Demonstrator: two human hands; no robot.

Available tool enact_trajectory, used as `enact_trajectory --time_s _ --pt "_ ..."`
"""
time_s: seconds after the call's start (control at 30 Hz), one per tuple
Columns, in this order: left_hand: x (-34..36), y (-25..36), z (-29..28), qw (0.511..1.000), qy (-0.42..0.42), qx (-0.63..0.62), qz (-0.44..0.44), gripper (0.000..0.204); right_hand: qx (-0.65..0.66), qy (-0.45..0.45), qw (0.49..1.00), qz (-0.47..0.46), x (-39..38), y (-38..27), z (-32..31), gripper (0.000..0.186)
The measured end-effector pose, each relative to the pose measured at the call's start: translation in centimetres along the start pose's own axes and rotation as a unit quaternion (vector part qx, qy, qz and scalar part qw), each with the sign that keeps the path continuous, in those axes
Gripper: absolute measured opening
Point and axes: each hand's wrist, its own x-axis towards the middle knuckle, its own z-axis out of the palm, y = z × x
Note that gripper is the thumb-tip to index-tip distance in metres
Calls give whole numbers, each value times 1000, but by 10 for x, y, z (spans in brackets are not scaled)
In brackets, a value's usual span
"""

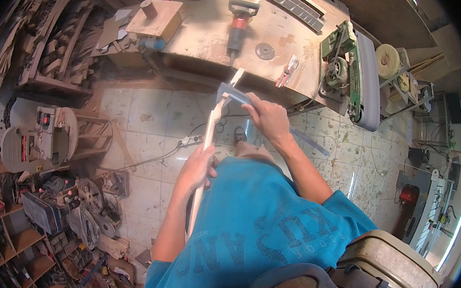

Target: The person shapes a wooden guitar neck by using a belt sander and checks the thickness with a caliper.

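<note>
My left hand (195,171) is closed round a long pale piece of wood (208,133) with a stepped, shaped upper part, which slants up in front of my body. In my right hand (270,119) is a grey-blue strip (237,96) that looks like sanding cloth, gripped in closed fingers. The strip bends over the wood near its upper end. Its loose tail hangs beyond my right wrist toward the floor. Part of the wood's lower end is hidden by my left arm and blue shirt.
A workbench (208,52) ahead carries a red-and-black power tool (238,31), a round disc (265,51), pliers-like tools (288,72) and a green belt sander (340,69). At left stand a disc machine (42,145) and cluttered shelves (28,238). A power strip (190,140) and cables lie on the tiled floor.
</note>
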Motion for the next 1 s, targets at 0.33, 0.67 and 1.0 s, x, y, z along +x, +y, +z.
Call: enact_trajectory --time_s 0.33,0.67,1.0 --pt "3 11 11 999 38 10 3 54 13 -49 998 32 14 11 -4 39" --pt "6 15 15 999 33 24 -13 56 28 -40 998 37 14 19 -6 38" --pt "4 28 22 999 31 23 -36 53 31 -40 998 36 15 29 -6 37"
